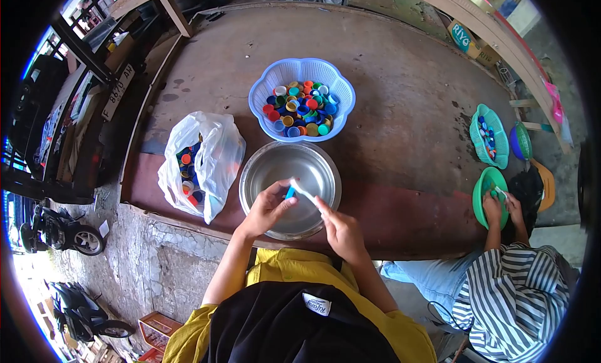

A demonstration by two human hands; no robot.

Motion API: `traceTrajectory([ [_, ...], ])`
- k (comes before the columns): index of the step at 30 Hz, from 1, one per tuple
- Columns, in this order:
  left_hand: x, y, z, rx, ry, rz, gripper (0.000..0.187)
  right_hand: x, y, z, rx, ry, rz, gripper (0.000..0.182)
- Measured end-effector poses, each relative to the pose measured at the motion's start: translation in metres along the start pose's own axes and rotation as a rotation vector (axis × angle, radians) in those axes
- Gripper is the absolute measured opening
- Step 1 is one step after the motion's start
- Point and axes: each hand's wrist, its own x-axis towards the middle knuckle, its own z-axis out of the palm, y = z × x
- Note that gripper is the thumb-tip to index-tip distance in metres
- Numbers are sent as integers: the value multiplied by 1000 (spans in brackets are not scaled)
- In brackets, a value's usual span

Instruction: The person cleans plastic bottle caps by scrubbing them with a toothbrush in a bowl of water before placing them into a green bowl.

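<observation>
1. Left hand [266, 207]: our grip is pinched shut on a blue cap [290, 192], held over the steel bowl [263, 169] so anything loosened would drop in.
2. Right hand [341, 230]: closed on a white tool [303, 189], its tip at the cap.
3. Beyond the grip: blue basket [263, 93] of mixed caps.
4. Left of the grip: plastic bag [219, 156] of caps, mouth open.
5. Far right of the grip: another person's hands at a green basket [481, 197].
6. Table [400, 112]: carries all.
</observation>
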Motion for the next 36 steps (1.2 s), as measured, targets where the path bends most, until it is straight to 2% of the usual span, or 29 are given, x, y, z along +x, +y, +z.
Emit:
traceTrajectory([
  [3,0,4,5,-15,39,112,73,2,3,-7,-21,54,-44,51],
  [6,-2,19,5,-39,67,123,87,-2,-1,-6,-21,16,-109,50],
  [9,-3,11,-1,-16,49,114,93,-2,1,-9,3,13,-94,49],
  [11,-2,10,1,-93,40,122,93,0,3,-9,38,31,-73,48],
  [12,-2,10,2,-131,33,124,93,0,-1,-8,83,51,-149,45],
  [18,-1,12,6,-400,-6,132,86,-2,5,2,195,37,-62,42],
  [21,0,13,16,-601,37,128,81,-3,2,7,197,60,-52,43],
  [24,3,14,18,-698,133,28,71,-5,4,10,189,89,-65,41],
  [28,5,0,15,-623,241,44,61,-9,4,11,203,229,-88,37],
  [31,4,1,17,-639,232,62,56,-13,3,7,200,217,-73,35],
  [36,2,4,16,-271,189,121,61,-7,-2,7,231,81,-35,43],
])
